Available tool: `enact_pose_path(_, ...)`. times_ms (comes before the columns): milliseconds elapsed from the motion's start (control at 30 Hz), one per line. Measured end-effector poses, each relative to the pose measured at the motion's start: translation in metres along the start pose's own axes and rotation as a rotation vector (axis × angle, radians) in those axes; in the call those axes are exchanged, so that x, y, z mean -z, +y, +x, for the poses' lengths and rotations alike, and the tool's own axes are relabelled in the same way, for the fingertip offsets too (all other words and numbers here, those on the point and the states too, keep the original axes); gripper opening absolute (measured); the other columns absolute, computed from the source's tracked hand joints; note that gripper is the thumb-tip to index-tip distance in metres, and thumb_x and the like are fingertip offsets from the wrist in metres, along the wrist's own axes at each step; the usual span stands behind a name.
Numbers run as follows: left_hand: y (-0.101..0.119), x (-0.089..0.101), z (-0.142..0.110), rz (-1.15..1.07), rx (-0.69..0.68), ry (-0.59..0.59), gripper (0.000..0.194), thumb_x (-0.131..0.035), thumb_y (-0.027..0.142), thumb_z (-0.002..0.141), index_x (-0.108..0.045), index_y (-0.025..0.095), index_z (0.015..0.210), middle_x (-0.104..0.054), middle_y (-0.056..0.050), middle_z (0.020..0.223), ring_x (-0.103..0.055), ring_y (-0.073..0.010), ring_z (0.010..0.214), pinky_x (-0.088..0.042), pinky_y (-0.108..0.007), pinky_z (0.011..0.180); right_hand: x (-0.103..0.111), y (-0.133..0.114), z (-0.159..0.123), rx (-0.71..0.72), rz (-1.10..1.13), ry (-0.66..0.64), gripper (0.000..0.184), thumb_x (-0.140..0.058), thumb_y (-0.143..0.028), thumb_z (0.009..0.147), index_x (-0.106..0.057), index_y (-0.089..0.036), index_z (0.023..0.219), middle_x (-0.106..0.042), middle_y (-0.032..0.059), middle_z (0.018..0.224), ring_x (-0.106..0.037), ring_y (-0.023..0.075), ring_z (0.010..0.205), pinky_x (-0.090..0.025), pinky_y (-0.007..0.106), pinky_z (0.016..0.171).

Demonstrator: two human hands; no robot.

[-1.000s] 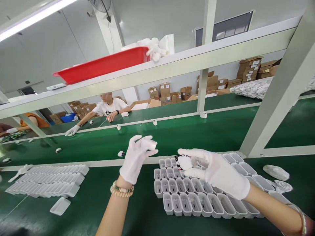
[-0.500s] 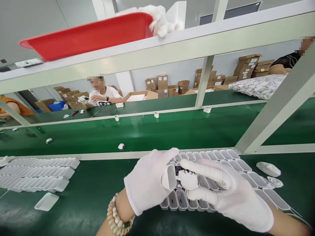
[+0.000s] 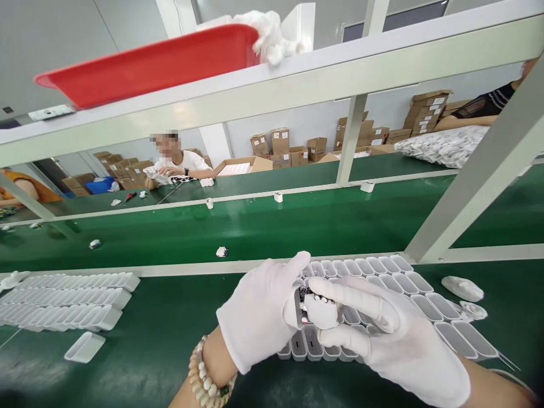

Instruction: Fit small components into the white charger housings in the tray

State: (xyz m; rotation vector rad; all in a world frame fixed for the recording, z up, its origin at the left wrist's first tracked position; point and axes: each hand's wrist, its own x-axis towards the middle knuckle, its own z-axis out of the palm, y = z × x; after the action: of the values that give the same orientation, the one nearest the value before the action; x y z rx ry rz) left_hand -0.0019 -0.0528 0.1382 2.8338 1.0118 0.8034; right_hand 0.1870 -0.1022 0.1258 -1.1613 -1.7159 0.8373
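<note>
My left hand (image 3: 261,311), in a white glove, grips a small white plastic case (image 3: 292,306) with its open side facing right. In my gloved right hand (image 3: 395,334), fingers and thumb pinch a small assembly (image 3: 321,310) with a rounded white body and a dark edge of electronic parts. The dark end of this assembly sits at the mouth of the case, partly inside it. Beneath both hands stand rows of open white cases (image 3: 311,343), partly hidden by the gloves.
More white cases (image 3: 97,300) stand in rows at left, with one loose case (image 3: 85,347) before them. A green conveyor belt (image 3: 170,241) carries small white parts. A post (image 3: 471,164) rises at right; a red tray (image 3: 153,62) rests on the shelf overhead. A person (image 3: 182,161) sits across.
The assembly in my right hand has moved left, from beside the case into its mouth. Parts on the belt have shifted to the right.
</note>
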Motion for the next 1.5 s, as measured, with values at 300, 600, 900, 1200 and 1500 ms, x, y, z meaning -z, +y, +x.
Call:
enact_pose_path(300, 0.000, -0.004, -0.001, 0.071, 0.018, -0.026, 0.052, -0.053, 0.020, 0.087, -0.041, 0.016, 0.137, -0.069, -0.008, 0.090, -0.063, -0.0245, 0.074, -0.056, -0.039, 0.062, -0.003, 0.008, -0.006, 0.019, -0.125, 0.060, 0.038, -0.070, -0.033, 0.080, -0.072, -0.039, 0.118, -0.076, 0.0013, 0.107, -0.073, 0.0264, 0.091, -0.065, 0.037, 0.074)
enact_pose_path(600, 0.004, -0.006, 0.003, 0.060, 0.033, -0.064, 0.043, -0.059, 0.022, 0.085, -0.050, 0.018, 0.127, -0.070, -0.009, 0.093, -0.067, -0.0269, 0.082, -0.060, -0.041, 0.069, -0.004, 0.000, -0.002, -0.114, -0.081, -0.049, 0.014, -0.068, -0.037, 0.079, -0.075, -0.032, 0.091, -0.075, 0.0011, 0.099, -0.072, 0.0248, 0.088, -0.064, 0.032, 0.063)
enact_pose_path(900, 0.008, -0.016, -0.004, -0.092, 0.151, 0.008, 0.059, -0.062, 0.030, 0.087, -0.041, 0.021, 0.142, -0.070, -0.010, 0.108, -0.067, -0.0270, 0.093, -0.059, -0.044, 0.079, -0.008, 0.019, -0.003, 0.279, -0.237, 0.204, 0.013, -0.070, -0.032, 0.083, -0.072, -0.031, 0.096, -0.069, 0.0011, 0.079, -0.065, 0.0208, 0.070, -0.057, 0.037, 0.066)
enact_pose_path(1200, 0.012, -0.020, -0.005, -0.059, 0.160, 0.072, 0.056, -0.052, 0.026, 0.089, -0.040, 0.015, 0.143, -0.070, -0.011, 0.103, -0.069, -0.0270, 0.088, -0.059, -0.040, 0.071, -0.011, 0.006, -0.002, 0.312, -0.516, -0.093, 0.022, -0.074, -0.041, 0.081, -0.060, -0.024, 0.081, -0.059, -0.0028, 0.071, -0.055, 0.0159, 0.064, -0.048, 0.028, 0.057)
enact_pose_path(1500, 0.008, -0.021, -0.010, 0.064, -0.005, 0.151, 0.061, -0.044, 0.022, 0.093, -0.021, 0.019, 0.149, -0.069, -0.010, 0.104, -0.069, -0.0239, 0.088, -0.059, -0.037, 0.072, -0.013, 0.003, -0.007, 0.306, -0.414, -0.056, 0.008, -0.057, -0.022, 0.089, -0.062, -0.023, 0.082, -0.064, 0.0006, 0.077, -0.060, 0.0166, 0.069, -0.051, 0.029, 0.063)
